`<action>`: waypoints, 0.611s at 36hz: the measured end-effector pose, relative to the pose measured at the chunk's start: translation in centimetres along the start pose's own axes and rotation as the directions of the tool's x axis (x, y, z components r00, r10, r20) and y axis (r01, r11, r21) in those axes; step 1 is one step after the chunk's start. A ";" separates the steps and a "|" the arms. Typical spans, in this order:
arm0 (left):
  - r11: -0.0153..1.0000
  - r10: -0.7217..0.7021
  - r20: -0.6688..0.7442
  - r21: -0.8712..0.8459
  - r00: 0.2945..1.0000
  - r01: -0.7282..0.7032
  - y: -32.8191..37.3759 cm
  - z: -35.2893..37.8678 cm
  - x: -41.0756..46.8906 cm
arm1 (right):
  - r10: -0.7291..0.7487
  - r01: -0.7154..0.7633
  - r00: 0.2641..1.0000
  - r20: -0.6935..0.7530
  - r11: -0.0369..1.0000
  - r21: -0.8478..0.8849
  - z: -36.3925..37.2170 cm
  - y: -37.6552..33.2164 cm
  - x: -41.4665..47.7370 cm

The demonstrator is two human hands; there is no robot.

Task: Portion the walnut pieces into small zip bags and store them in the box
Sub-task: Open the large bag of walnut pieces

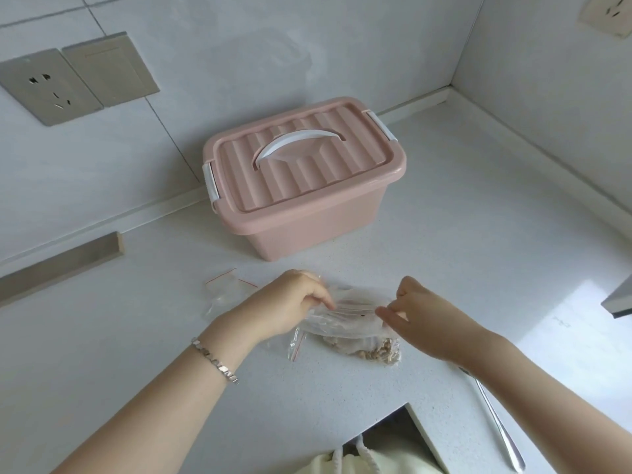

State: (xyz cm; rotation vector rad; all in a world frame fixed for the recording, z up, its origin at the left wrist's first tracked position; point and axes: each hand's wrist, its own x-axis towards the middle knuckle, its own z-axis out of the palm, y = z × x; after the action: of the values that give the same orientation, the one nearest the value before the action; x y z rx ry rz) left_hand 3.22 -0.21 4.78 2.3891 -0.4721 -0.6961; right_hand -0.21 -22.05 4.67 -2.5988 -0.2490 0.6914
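Left hand [287, 302], right hand [424, 319] pinch walnut bag [349, 328] between their fingers [323, 300].

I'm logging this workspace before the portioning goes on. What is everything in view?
storage box: one, pink, lid on, white handle, behind the hands
walnut bag: one, clear, brown pieces inside, between the hands
empty zip bags: a few, clear with red strips, left of left hand
spoon: one, metal, front right, partly under forearm
wall plates: three, grey-beige, two left, one upper right
drawstring cloth: one, cream, bottom edge
counter: one, white, beneath all
bracelet: one, silver, left wrist
left hand: pinches walnut bag's top
right hand: pinches walnut bag's top
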 end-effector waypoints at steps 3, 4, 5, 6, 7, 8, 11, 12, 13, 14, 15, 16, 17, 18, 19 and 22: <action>0.997 -0.039 0.029 0.064 0.999 0.038 -0.2 0.3 0.4 | 0.074 -0.074 0.997 -0.031 0.997 -0.007 0.5 -0.2 0.4; 0.993 -0.056 0.015 0.103 0.998 0.054 -0.1 0.4 0.6 | 0.102 -0.103 0.993 -0.054 0.995 -0.014 0.8 -0.4 0.6; 0.990 -0.053 -0.034 0.127 0.998 0.057 0.1 0.6 0.8 | 0.125 -0.127 0.989 -0.082 0.992 -0.021 1.0 -0.6 0.8; 0.987 -0.033 -0.112 0.150 0.993 0.049 0.3 0.8 1.0 | 0.139 -0.142 0.983 -0.117 0.990 -0.024 1.3 -0.8 1.1; 0.984 -0.014 -0.215 0.169 0.976 0.051 0.5 1.1 1.2 | 0.152 -0.157 0.975 -0.160 0.987 -0.019 1.5 -0.9 1.4; 0.980 0.003 -0.318 0.191 0.948 0.061 1.0 1.3 1.4 | 0.164 -0.170 0.964 -0.208 0.985 -0.009 1.8 -0.9 1.7; 0.959 0.036 -0.468 0.264 0.883 0.101 1.7 2.1 2.1 | 0.199 -0.218 0.919 -0.341 0.976 -0.019 2.6 -0.9 2.4; 0.958 0.035 -0.457 0.270 0.889 0.102 1.8 2.4 2.3 | 0.234 -0.251 0.909 -0.345 0.968 -0.006 2.8 -0.9 2.5; 0.961 0.034 -0.424 0.262 0.905 0.087 1.7 2.6 2.5 | 0.282 -0.290 0.901 -0.328 0.957 0.028 3.1 -0.9 2.6; 0.965 0.042 -0.383 0.255 0.923 0.062 1.5 2.8 2.6 | 0.327 -0.321 0.894 -0.306 0.944 0.070 3.5 -0.9 2.8; 0.969 0.058 -0.339 0.245 0.939 0.029 1.2 3.1 2.7 | 0.357 -0.340 0.887 -0.292 0.934 0.107 3.8 -0.8 3.0; 0.968 0.077 -0.279 0.250 0.957 -0.005 0.8 3.4 2.8 | 0.378 -0.353 0.883 -0.277 0.925 0.138 4.2 -0.7 3.1; 0.965 0.093 -0.227 0.261 0.969 -0.031 0.5 3.5 2.8 | 0.391 -0.358 0.882 -0.263 0.919 0.167 4.6 -0.5 3.2; 0.958 0.102 -0.187 0.285 0.977 -0.045 0.2 3.7 2.8 | 0.397 -0.359 0.885 -0.242 0.914 0.189 5.0 -0.4 3.3; 0.950 0.089 -0.155 0.311 0.984 -0.037 0.0 3.8 2.8 | 0.400 -0.363 0.891 -0.214 0.912 0.193 5.3 -0.2 3.3; 0.885 -0.014 -0.079 0.462 0.997 0.049 -0.9 4.1 3.2 | 0.377 -0.360 0.910 -0.171 0.925 0.121 6.0 0.2 3.3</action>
State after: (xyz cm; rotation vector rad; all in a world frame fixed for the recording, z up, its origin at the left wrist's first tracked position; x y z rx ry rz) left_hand 3.55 -2.94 0.25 2.8663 -0.6274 -0.5495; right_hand -0.43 -19.12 -1.53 -2.6285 0.3357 0.5512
